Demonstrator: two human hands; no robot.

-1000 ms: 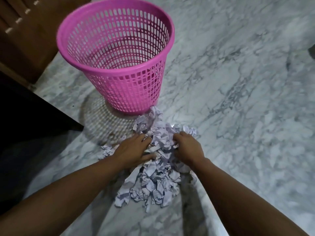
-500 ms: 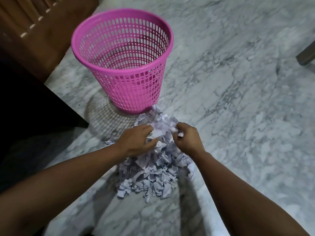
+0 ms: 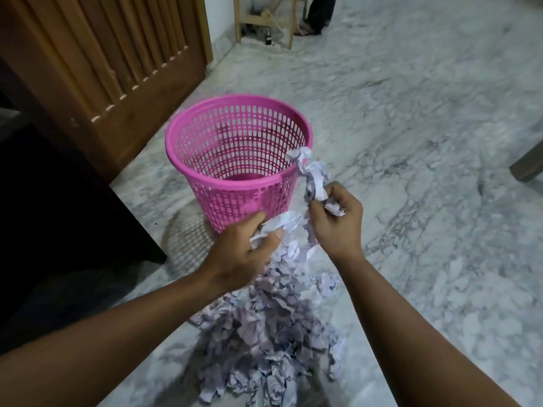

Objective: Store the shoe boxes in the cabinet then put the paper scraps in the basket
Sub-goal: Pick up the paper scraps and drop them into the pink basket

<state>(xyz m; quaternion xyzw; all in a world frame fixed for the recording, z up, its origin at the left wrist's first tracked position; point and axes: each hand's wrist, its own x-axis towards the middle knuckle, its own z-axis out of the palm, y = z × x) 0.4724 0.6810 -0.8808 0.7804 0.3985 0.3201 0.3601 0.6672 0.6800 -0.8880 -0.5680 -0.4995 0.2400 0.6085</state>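
A pink plastic mesh basket (image 3: 205, 136) stands upright on the marble floor, and I see only pink inside it. A pile of crumpled white paper scraps (image 3: 270, 333) lies on the floor in front of it. My left hand (image 3: 244, 254) is closed on a bunch of scraps, lifted off the pile, just before the basket's near wall. My right hand (image 3: 338, 221) grips more scraps at the basket's right side; a crumpled strip (image 3: 311, 171) rises from it to the rim. No shoe boxes are in view.
A slatted wooden cabinet door (image 3: 102, 63) stands at the left behind the basket. Dark furniture (image 3: 58, 215) fills the left edge. A wooden frame (image 3: 264, 22) and a person's leg (image 3: 320, 13) are at the far top. A furniture leg (image 3: 529, 165) is at the right edge.
Both hands closed on scraps in the pile and lifted them up towards the basket. The view tilted up, showing the cabinet and far floor.
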